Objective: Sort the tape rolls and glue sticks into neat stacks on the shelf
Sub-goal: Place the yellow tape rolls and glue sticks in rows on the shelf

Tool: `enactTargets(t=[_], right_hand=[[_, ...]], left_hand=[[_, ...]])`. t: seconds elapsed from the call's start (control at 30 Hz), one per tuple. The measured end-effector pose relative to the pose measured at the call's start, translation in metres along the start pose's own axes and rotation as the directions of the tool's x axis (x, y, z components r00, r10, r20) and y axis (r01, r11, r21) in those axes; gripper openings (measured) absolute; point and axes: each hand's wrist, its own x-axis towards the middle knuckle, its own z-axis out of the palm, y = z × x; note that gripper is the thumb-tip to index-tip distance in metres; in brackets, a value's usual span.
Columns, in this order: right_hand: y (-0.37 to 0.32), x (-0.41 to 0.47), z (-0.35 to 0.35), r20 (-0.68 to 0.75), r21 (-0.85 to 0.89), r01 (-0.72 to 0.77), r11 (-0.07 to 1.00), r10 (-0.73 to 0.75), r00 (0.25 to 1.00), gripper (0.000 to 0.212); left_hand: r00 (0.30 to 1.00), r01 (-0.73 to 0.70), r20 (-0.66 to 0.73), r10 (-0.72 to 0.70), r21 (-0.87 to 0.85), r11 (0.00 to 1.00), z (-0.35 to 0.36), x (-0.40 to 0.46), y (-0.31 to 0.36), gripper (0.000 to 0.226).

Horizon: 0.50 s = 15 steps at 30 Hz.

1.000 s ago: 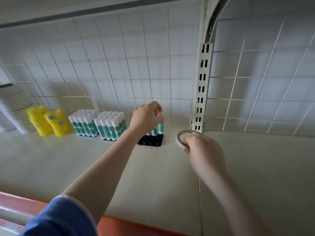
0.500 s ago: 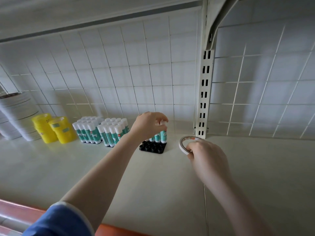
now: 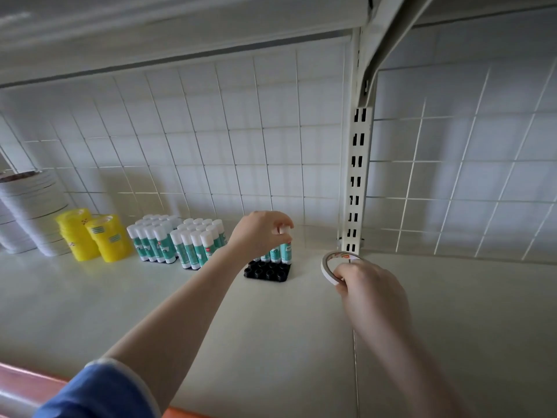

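My left hand pinches the white cap of a teal glue stick standing in the back row of a black holder tray. A few more glue sticks stand beside it, partly hidden by the hand. My right hand grips a thin white tape roll, held upright just above the shelf, to the right of the tray. Two full blocks of glue sticks stand to the left. Yellow tape rolls and white tape rolls are stacked at far left.
The cream shelf has a wire grid back wall. A slotted upright post stands just behind the right hand. An orange front edge runs along the bottom left. Another shelf hangs overhead.
The camera tilted a little, shifting everything lower in view. Both hands stay almost where they were, the left on the glue stick and the right holding the tape roll.
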Motion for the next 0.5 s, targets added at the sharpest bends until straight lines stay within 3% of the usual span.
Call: enactTargets(t=[0.33,0.4,0.5], right_hand=[[0.001,0.002,0.004,-0.015,0.040,0.020,0.999,-0.019,1.000,0.012],[-0.001,0.003,0.001,-0.049,0.019,0.059,0.998,-0.059,0.997,0.010],[-0.007,0.005,-0.004,-0.128,0.004,0.115,0.993,-0.113,0.985,0.031]], left_hand=[[0.999,-0.033,-0.014,0.033,0.020,0.999,-0.006,-0.004,0.004,0.038],[0.996,-0.049,-0.065,0.054,0.082,0.995,-0.011,-0.006,0.005,0.036],[0.972,-0.038,-0.222,0.079,0.181,0.983,-0.024,-0.016,0.004,0.031]])
